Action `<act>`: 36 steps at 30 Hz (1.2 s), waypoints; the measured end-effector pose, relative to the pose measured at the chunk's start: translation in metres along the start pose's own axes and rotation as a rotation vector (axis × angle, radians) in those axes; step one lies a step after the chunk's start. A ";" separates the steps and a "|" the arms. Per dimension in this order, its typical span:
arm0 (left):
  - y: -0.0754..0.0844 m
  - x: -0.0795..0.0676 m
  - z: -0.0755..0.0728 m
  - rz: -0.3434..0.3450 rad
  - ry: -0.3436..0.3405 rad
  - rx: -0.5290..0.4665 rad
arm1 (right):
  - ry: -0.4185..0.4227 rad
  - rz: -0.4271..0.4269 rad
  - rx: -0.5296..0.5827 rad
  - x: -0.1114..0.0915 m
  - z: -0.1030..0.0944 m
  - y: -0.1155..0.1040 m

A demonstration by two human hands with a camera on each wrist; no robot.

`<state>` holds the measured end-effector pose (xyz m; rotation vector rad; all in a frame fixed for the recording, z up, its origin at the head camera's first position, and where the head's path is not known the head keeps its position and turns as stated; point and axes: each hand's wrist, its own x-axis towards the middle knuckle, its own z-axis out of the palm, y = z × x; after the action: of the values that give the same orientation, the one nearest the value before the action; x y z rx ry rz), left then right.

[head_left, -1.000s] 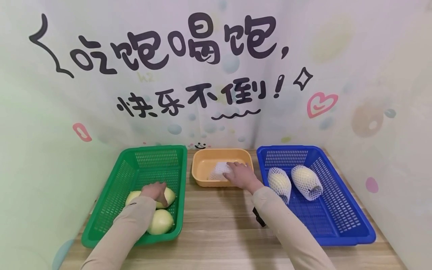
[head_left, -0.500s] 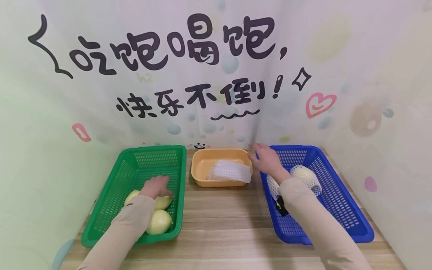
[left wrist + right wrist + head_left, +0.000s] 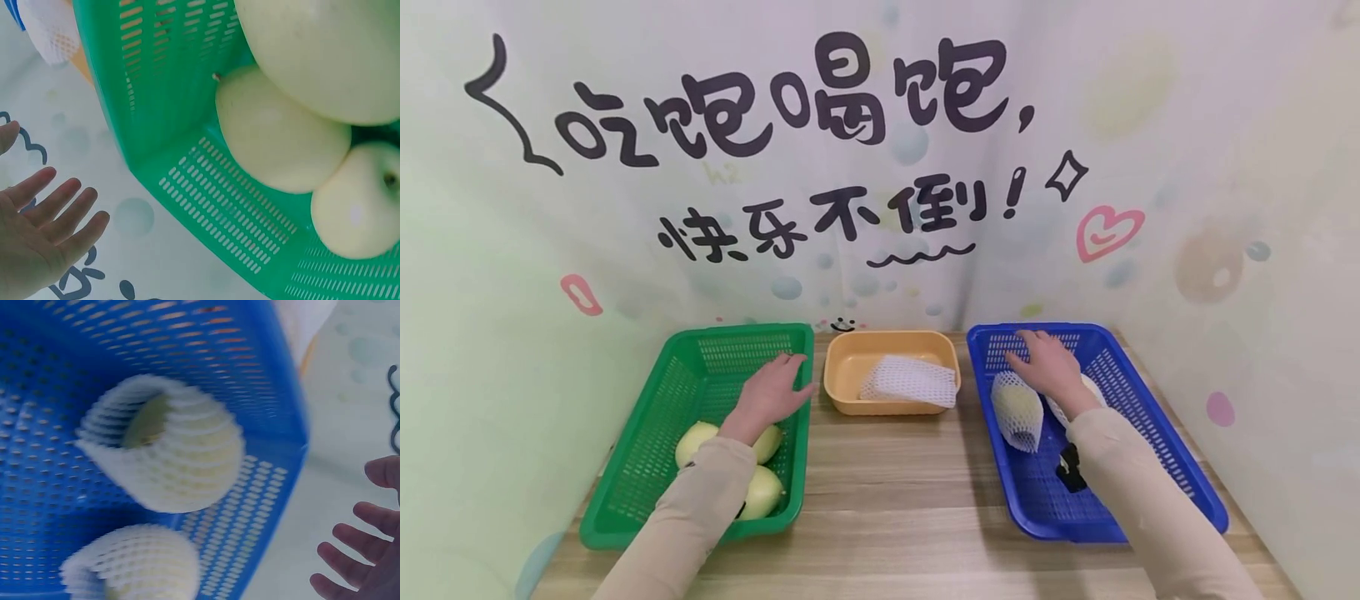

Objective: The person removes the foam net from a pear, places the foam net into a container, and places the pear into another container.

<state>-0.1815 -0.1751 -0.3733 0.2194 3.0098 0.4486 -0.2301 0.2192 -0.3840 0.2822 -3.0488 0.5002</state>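
Observation:
My left hand (image 3: pixel 772 393) is above the back right part of the green basket (image 3: pixel 658 425), fingers spread and holding nothing. Beneath that arm lie pale yellow-green melons (image 3: pixel 696 442), bare, three of them showing in the left wrist view. Over the far end of the blue basket (image 3: pixel 1037 504) is my right hand (image 3: pixel 1051 368), its fingers loosely extended with nothing in them. Two melons (image 3: pixel 194 437) in white foam nets rest in the blue basket; in the head view one is partly hidden by the right hand. The nets' open ends show in the right wrist view.
Between the baskets, toward the wall, stands a small orange-yellow tub (image 3: pixel 850 371). White foam nets (image 3: pixel 913 381) lie in it and reach its front rim. Behind everything hangs a white printed backdrop (image 3: pixel 880 292) over the wooden table (image 3: pixel 895 500).
My right hand has moved right from the tub, leaving the foam nets there, to over the blue basket. My left hand has lifted off the melons and shifted toward the green basket's right rim.

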 end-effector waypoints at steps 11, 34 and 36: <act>0.006 0.004 0.013 0.009 -0.075 -0.061 | -0.143 0.057 -0.017 -0.002 0.023 0.022; 0.009 0.015 0.013 -0.062 -0.223 -0.092 | -0.345 0.197 -0.005 0.007 0.066 0.016; 0.009 0.016 0.014 -0.059 -0.219 -0.084 | -0.354 0.190 0.009 0.005 0.067 0.018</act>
<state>-0.1942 -0.1602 -0.3847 0.1608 2.7693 0.5085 -0.2387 0.2133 -0.4529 0.0879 -3.4409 0.5241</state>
